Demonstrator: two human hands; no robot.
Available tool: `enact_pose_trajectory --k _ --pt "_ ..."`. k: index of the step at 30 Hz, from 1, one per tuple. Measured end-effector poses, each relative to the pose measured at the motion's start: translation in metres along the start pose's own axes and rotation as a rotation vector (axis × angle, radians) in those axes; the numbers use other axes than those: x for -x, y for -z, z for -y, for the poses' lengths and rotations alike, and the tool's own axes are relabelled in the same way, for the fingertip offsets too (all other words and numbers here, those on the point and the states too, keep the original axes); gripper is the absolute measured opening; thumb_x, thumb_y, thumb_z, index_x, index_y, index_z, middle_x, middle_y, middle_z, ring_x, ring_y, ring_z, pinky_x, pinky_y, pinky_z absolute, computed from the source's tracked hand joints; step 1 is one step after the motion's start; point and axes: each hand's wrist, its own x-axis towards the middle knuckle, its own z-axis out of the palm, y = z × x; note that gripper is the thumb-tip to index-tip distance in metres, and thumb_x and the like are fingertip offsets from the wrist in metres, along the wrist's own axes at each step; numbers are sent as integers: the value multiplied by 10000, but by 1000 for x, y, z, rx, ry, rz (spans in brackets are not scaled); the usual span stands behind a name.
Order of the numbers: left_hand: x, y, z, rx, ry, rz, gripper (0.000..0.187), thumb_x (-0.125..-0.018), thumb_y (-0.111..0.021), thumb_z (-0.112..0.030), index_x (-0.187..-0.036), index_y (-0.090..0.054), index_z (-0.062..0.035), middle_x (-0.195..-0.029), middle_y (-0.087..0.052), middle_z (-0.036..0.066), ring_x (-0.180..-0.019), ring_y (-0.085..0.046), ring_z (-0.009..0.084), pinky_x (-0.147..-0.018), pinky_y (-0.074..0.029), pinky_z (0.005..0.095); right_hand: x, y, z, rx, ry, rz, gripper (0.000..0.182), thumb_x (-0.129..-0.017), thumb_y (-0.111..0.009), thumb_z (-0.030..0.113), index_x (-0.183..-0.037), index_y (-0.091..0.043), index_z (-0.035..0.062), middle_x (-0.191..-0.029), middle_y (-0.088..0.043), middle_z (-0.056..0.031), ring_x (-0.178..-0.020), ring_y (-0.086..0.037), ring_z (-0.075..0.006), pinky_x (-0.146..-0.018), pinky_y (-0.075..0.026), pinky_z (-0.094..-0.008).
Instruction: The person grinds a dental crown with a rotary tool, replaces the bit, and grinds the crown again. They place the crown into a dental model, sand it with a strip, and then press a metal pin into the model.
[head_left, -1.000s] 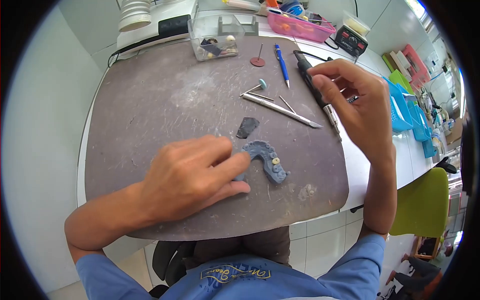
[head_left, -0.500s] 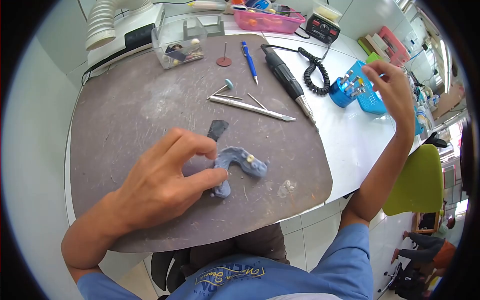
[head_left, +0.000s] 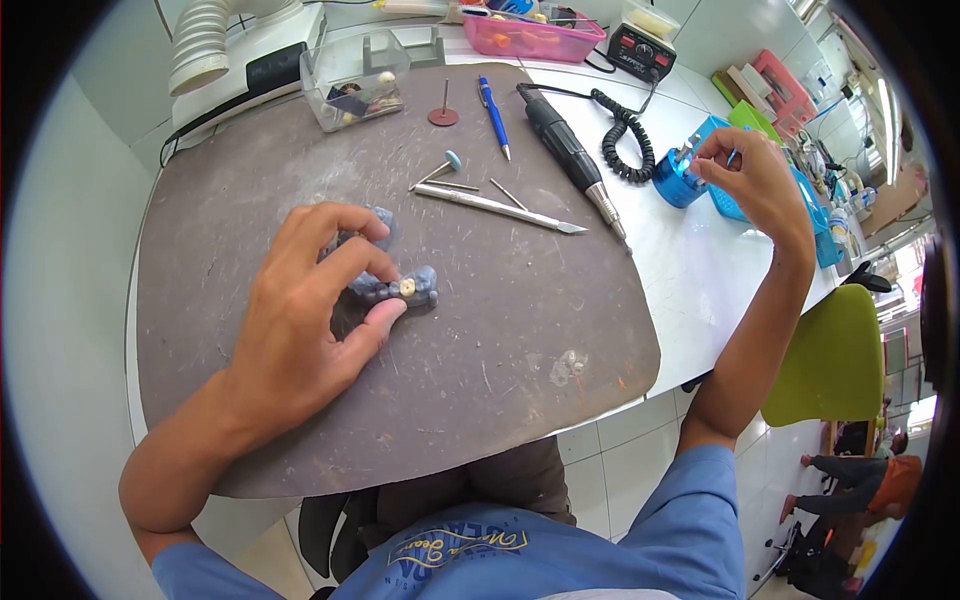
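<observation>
My left hand (head_left: 310, 290) is closed around a blue-grey dental model (head_left: 425, 283) on the mat, thumb and fingertips gripping its sides. A yellowish tooth crown (head_left: 407, 288) sits in the model's row of teeth, close to my fingertips. Part of the arch is hidden under my fingers. Over a round blue bur holder (head_left: 675, 185), my right hand (head_left: 765, 185) has its thumb and fingers pinched together at the tops of the metal tools standing in it. What lies between those fingertips is too small to make out.
On the grey mat (head_left: 500, 400) lie a craft knife (head_left: 500, 208), a blue mechanical pencil (head_left: 494, 118), a red disc on a shank (head_left: 443, 116) and several thin burs. A rotary handpiece (head_left: 570, 150) with a coiled cord lies right of them. A clear box (head_left: 355, 95) stands behind.
My left hand has shifted left with the dental model, which is now turned. The dark flat piece no longer shows. My right hand has moved down and left to the bur holder.
</observation>
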Motion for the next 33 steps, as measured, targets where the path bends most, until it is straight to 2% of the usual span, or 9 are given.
enact_pose_trajectory --k 8,10,12,14,17,20,23,27,33 --pt "-2 -2 0 32 -10 -20 215 -710 -747 -5 -876 -617 -46 -1104 -559 108 -1054 -537 301 -882 -448 392 -2 10 -12 -42 83 -139 153 -831 -688 151 -889 -711 12 -817 -694 -61 -670 -599 -125 -624 -454 -268" --pt "1 0 3 -8 42 -25 215 -709 -743 4 -881 -625 -46 -1119 -564 109 -1070 -547 289 -899 -453 384 -5 7 -5 -381 125 -581 169 -888 -677 165 -952 -693 10 -914 -702 -62 -742 -644 -132 -665 -488 -244" --pt "1 -4 7 51 -24 -39 206 -713 -741 -9 -878 -625 -54 -1121 -562 86 -1056 -545 272 -881 -454 379 0 -5 24 -678 258 -653 187 -930 -648 168 -991 -657 -9 -964 -696 -83 -815 -676 -155 -718 -522 -238" --pt "2 -7 10 74 5 -60 204 -713 -740 -16 -876 -625 -57 -1127 -560 80 -1049 -544 267 -875 -455 378 8 -16 56 -778 333 -611 161 -935 -631 122 -983 -633 -32 -941 -695 -121 -846 -684 -163 -745 -537 -234" --pt "2 -8 13 124 2 -67 203 -711 -740 -27 -875 -626 -63 -1133 -558 70 -1035 -543 259 -870 -456 373 23 -32 83 -868 486 -236 112 -931 -602 46 -1010 -622 -31 -856 -687 -104 -771 -658 -124 -695 -508 -209" --pt "2 -8 13 132 -5 -78 199 -711 -740 -38 -875 -630 -67 -1133 -557 65 -1029 -537 254 -874 -454 369 35 -51 110 -666 512 -165 137 -872 -654 8 -1008 -670 -5 -788 -674 -36 -682 -611 -71 -587 -464 -196" --pt "0 -11 12 133 -12 -94 188 -715 -738 -50 -869 -633 -67 -1132 -559 62 -1039 -527 254 -886 -449 372 37 -66 122 -534 660 -102 215 -804 -701 -14 -1014 -693 31 -768 -643 -46 -640 -596 -91 -536 -450 -231" --pt "-2 -16 13 117 -26 -113 170 -725 -733 -64 -865 -638 -68 -1130 -565 62 -1061 -515 260 -904 -439 374 39 -76 132 -484 663 61 203 -810 -722 29 -1010 -691 43 -757 -611 -53 -612 -596 -160 -548 -476 -273" --pt "-1 -10 10 141 9 -126 141 -754 -704 -64 -876 -634 -57 -1116 -580 67 -1045 -543 262 -916 -433 360 38 -87 128 -485 665 59 196 -799 -735 32 -991 -694 42 -779 -621 -53 -643 -616 -157 -560 -488 -265"
